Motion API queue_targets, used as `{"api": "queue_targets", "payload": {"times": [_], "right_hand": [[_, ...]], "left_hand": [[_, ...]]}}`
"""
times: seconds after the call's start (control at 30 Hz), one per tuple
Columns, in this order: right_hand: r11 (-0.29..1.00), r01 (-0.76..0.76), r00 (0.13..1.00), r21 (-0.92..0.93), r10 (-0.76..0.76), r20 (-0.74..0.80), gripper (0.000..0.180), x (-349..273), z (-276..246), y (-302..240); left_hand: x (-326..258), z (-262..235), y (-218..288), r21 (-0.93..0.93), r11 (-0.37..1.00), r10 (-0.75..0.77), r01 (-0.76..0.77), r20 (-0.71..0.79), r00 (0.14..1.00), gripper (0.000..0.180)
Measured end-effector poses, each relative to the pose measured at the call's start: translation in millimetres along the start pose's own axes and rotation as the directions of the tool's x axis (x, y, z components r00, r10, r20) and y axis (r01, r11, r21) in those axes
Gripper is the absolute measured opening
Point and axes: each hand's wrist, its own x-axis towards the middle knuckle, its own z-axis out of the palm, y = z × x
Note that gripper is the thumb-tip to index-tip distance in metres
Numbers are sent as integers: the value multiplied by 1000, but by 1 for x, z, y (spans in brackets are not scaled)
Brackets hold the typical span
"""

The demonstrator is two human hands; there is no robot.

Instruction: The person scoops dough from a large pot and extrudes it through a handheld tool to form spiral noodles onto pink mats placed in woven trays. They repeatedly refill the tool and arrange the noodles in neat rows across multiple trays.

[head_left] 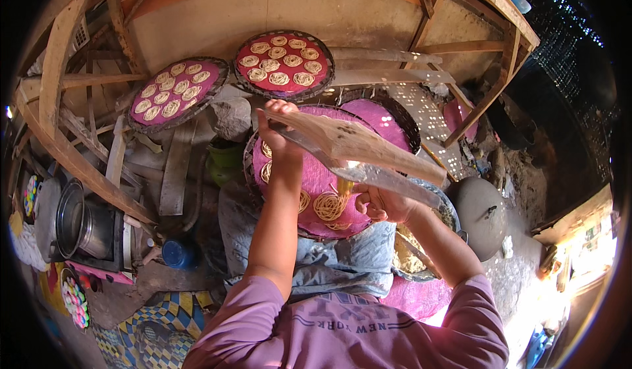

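Through the head camera I see the left hand (280, 129) clenched around the far end of a wooden press (388, 155), where its two long bars come together. The press slants across in front of the chest, above a pink tray (309, 171). The right hand (388, 206) is just below the lower bar, near its other end, fingers curled beside the hanging noodle strands (344, 186); I cannot tell whether it grips the bar. The strands drop from mid-press to a noodle coil (329, 206) on the tray, which sits over the lap, with more coils toward its left side.

Beyond, I have a red tray (291, 88) and a purple tray (205, 91), both bearing coils. A basin (411, 257) stands by the right forearm, a grey round lid (479, 219) just beside it. Pots (70, 217) sit at far left, and wooden beams (66, 155) frame the room.
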Motion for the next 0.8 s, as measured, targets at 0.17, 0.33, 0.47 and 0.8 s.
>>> {"api": "queue_targets", "payload": {"times": [0.17,0.33,0.47,0.8], "right_hand": [[484,52,967,-874,-244,-77,46,10,30,-4],[-323,-57,827,-945,-546,136,45,29,35,7],[-343,-92,676,-935,-711,194,33,37,18,13],[-357,-134,672,-924,-718,180,35,52,-19,45]], "left_hand": [[16,47,28,89,996,-25,14,123,992,36],[30,96,39,107,994,-23,2,188,982,42],[24,118,39,178,982,-99,62,211,972,39],[21,117,30,204,973,-151,105,225,963,33]]}}
